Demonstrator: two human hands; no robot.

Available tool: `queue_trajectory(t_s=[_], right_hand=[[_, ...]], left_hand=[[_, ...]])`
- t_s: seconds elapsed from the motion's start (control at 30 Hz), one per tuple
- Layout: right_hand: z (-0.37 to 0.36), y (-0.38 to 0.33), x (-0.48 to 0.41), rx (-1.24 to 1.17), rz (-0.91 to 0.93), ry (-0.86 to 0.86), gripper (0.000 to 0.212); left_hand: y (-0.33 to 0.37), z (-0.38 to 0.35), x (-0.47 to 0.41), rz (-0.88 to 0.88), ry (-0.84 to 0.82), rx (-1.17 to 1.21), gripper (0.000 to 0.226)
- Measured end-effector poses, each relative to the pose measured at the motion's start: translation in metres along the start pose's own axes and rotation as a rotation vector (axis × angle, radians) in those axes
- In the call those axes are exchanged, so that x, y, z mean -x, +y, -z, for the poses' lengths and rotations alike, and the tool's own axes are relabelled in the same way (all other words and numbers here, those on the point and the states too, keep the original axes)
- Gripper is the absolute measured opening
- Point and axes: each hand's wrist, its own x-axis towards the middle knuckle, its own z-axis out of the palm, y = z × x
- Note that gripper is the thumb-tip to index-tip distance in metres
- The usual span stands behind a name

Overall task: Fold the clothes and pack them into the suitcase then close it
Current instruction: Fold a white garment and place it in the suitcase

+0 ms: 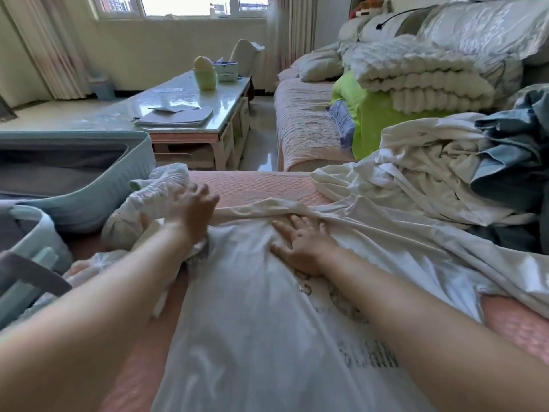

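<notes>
One white T-shirt point(252, 307) lies spread, print up, on the pink cushion point(255, 182) close in front. Two hands work at it: the right hand point(300, 245) lies flat on the cloth with its fingers spread, and the blurred left hand point(190, 209), fingers splayed too, is at the shirt's left edge beside one ruffled white garment point(154, 191). Left of that, one mint suitcase point(89, 197) stands open, a heap of white and blue clothes point(430, 179) lies to the right, and one coffee table point(166, 96) sits beyond.

Pale mint ribbed hard-shell suitcase point(89, 185): cut off by left edge, interior mostly unseen. Left grip point(190, 209): motion-blurred, contact with ruffled white garment point(160, 185) unclear. Dark print point(365, 353) on white T-shirt point(243, 292): blurred, unreadable, partly under right forearm point(416, 298). Blue-grey denim garment point(517, 162): cropped by right edge.
</notes>
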Motion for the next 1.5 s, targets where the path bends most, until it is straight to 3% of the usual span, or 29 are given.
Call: queue_trajectory(t_s=[0.1,0.13,0.2,0.3,0.43,0.6,0.73,0.9,1.13,1.23,1.33,1.43,1.5], right_hand=[[0.004,-0.001,0.013,-0.004,0.023,0.108,0.061],[0.005,0.000,0.020,0.013,0.025,0.182,0.056],[0.004,0.005,0.037,0.053,-0.012,0.251,0.052],[-0.002,0.021,0.070,0.066,-0.145,0.065,0.067],[0.002,0.037,0.130,0.043,-0.216,-0.058,0.072],[-0.001,0.032,0.202,0.032,-0.133,-0.038,0.071],[-0.009,0.014,0.268,0.015,-0.011,0.031,0.061],[-0.005,-0.015,0.337,0.072,0.116,0.124,0.031],[-0.009,-0.046,0.406,0.061,0.162,-0.253,0.062],[-0.014,-0.049,0.422,0.132,0.169,-0.305,0.060],[-0.018,-0.047,0.432,0.119,0.168,-0.292,0.039],[-0.017,-0.045,0.440,0.106,0.173,-0.219,0.019],[-0.016,-0.044,0.444,0.059,0.180,-0.168,0.023]], left_hand=[[0.042,-0.004,0.032,-0.129,0.258,0.491,0.030],[0.049,-0.005,0.045,-0.212,0.205,0.586,0.040],[0.048,-0.010,0.072,-0.277,-0.064,0.549,0.075],[0.024,-0.018,0.095,-0.159,-0.337,0.362,0.095],[0.025,0.012,0.115,-0.103,-0.372,0.221,0.062],[0.071,0.064,0.171,-0.309,-0.182,0.406,0.054],[0.109,0.111,0.240,-0.490,-0.204,0.544,0.026],[0.125,0.126,0.315,-0.681,-0.317,0.514,0.057],[0.122,0.131,0.380,-0.820,-0.233,0.587,0.063],[0.124,0.132,0.400,-0.817,-0.223,0.635,0.041],[0.119,0.136,0.411,-0.755,-0.219,0.749,0.010],[0.106,0.141,0.411,-0.618,-0.275,0.828,0.015],[0.090,0.146,0.406,-0.519,-0.342,0.857,0.019]])
